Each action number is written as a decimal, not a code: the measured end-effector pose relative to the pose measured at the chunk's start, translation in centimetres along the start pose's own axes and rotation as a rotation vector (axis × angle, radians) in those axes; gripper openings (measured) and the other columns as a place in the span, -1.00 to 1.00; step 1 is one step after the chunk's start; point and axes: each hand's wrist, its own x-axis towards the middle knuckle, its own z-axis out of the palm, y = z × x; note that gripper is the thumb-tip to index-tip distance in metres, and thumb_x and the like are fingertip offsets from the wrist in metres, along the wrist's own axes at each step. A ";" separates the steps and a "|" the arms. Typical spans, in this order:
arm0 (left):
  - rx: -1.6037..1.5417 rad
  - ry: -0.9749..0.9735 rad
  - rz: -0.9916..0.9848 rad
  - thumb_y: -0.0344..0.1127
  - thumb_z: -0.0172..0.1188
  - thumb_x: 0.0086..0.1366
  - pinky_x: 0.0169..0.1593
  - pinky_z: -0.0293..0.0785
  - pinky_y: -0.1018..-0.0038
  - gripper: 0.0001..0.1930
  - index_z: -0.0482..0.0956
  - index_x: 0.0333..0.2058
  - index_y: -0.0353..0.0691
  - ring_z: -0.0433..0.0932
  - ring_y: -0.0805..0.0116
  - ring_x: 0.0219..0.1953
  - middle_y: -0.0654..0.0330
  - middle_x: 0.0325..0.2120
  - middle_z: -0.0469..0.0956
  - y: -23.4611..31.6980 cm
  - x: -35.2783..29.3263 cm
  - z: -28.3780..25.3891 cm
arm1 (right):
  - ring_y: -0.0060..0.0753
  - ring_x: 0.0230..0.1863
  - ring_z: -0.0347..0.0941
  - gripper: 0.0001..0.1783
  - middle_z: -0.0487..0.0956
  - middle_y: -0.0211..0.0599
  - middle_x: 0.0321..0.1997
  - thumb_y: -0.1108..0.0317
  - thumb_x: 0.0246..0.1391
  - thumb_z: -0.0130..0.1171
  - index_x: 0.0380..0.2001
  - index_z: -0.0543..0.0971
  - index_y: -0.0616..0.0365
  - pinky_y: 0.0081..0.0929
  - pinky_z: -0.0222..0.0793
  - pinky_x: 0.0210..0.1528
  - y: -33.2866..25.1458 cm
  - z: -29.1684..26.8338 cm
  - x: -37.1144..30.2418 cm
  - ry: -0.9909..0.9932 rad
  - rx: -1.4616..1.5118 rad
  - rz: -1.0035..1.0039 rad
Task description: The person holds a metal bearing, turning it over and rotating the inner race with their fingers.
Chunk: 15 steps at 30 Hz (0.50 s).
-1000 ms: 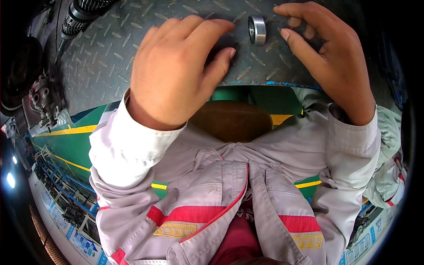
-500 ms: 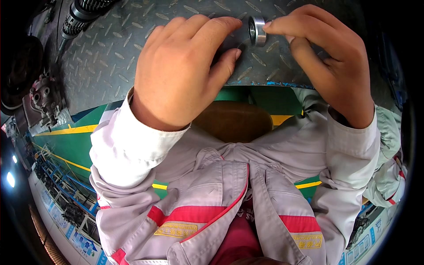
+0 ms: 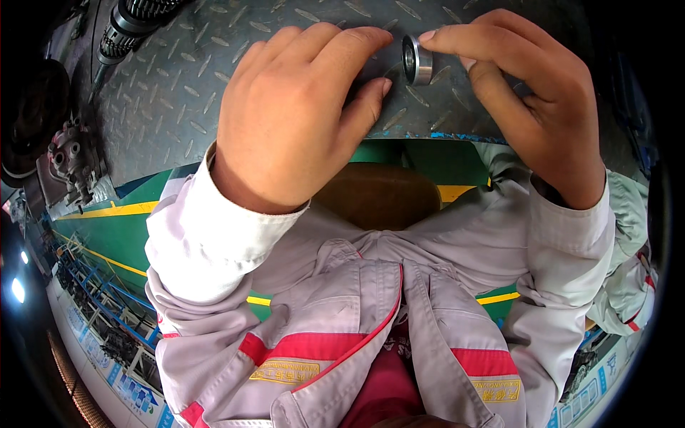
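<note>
A short silver metal ring (image 3: 418, 61) that looks like a bearing, dark inside, stands on its edge on the grey tread-plate tabletop (image 3: 193, 93). The index fingertip of my right hand (image 3: 531, 89) rests at the ring's upper right edge. That hand's thumb is apart from the ring, and nothing is gripped. On the other side, my left hand (image 3: 285, 118) hovers back up, with thumb and index finger spread. A gap separates its fingertips from the ring, and its curled far fingers are partly hidden.
A geared shaft (image 3: 128, 32) lies at the far left of the tabletop. Beside the left edge sits a grimy metal casting (image 3: 71, 160). A brown stool seat (image 3: 378, 196) is below the table's near edge. Someone in grey workwear (image 3: 624, 264) is at the right.
The ring has shifted slightly toward me and turned a little. My right index fingertip has slid left to its upper edge. My left hand has hardly moved.
</note>
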 end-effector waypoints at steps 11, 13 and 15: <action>-0.004 -0.010 -0.006 -0.45 0.41 0.15 -0.28 0.49 0.39 -0.63 0.67 -0.03 -0.18 0.55 0.24 -0.38 0.18 -0.42 0.57 0.0 -0.1 -0.1 | -0.23 -0.52 0.52 -0.62 0.57 -0.19 -0.47 0.66 -0.07 0.22 -0.15 0.72 0.12 -0.39 0.41 -0.47 2.6 0.6 -0.6 0.012 0.174 -0.003; -0.002 -0.010 -0.011 -0.45 0.41 0.15 -0.29 0.49 0.40 -0.63 0.67 -0.03 -0.18 0.55 0.24 -0.38 0.18 -0.42 0.57 0.0 -0.1 -0.2 | -0.22 -0.51 0.53 -0.62 0.57 -0.20 -0.48 0.66 -0.08 0.22 -0.15 0.72 0.11 -0.37 0.41 -0.46 2.8 0.5 -0.6 -0.012 0.194 0.009; 0.000 -0.006 -0.005 -0.45 0.41 0.15 -0.28 0.49 0.40 -0.63 0.67 -0.03 -0.18 0.55 0.24 -0.38 0.18 -0.42 0.57 0.0 -0.1 -0.2 | -0.38 -0.35 0.53 -0.67 0.61 -0.26 -0.35 0.62 0.04 0.22 -0.11 0.70 0.15 -0.47 0.42 -0.28 2.9 0.3 -0.9 -0.079 0.154 0.009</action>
